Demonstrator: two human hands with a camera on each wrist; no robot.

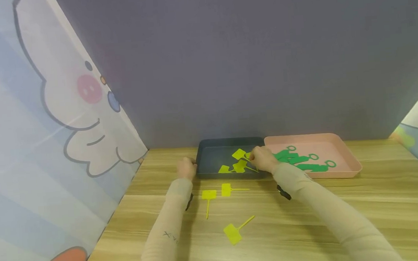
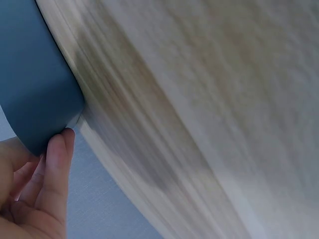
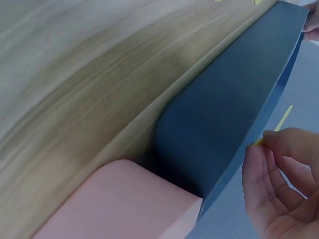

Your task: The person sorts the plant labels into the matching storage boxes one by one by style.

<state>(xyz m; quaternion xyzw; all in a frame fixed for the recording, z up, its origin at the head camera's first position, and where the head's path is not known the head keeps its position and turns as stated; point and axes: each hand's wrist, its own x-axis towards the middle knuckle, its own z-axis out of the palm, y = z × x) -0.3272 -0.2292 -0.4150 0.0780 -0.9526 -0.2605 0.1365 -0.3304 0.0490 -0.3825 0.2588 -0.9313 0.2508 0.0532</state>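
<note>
My left hand (image 1: 187,168) is at the left side of a dark blue tray (image 1: 210,143), its thumb and fingers gripping the tray's wall (image 2: 45,89) near a corner. Over the tray's right part, my right hand (image 1: 263,158) pinches a yellow plant label (image 3: 284,118) between thumb and fingertips. Several more yellow labels (image 1: 239,166) lie in the tray, below and left of that hand. In front of the tray, three yellow labels lie on the table: one upright-looking label (image 1: 208,195), one sideways label (image 1: 226,189) and a nearer slanted label (image 1: 232,233).
A pink tray (image 1: 349,158) stands against the dark tray's right side, holding several green tags (image 1: 313,167) with ring ends. Behind both trays rises a grey wall (image 1: 248,62). A cartoon-printed curtain (image 1: 31,169) borders the wooden table (image 1: 295,238) at left.
</note>
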